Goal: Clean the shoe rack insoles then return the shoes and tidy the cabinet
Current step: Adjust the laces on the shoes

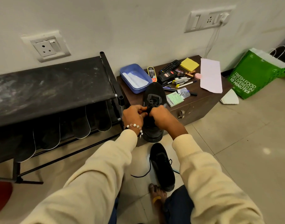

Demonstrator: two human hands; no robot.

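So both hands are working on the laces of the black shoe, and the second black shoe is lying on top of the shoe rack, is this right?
Not quite. Both hands, left hand and right hand, do work the laces of the black shoe, but the head view shows the second black shoe lying on the floor tiles, not on the shoe rack.

We read: green paper bag (255, 73), white print, "FRESH FOOD DELIVERED IN 10 MINUTES"; round black tin (179, 72), "Cherry"; black bottle (166, 76), "Cherry" again; pale green packet (174, 99), "camlin". Other labels too small for us.
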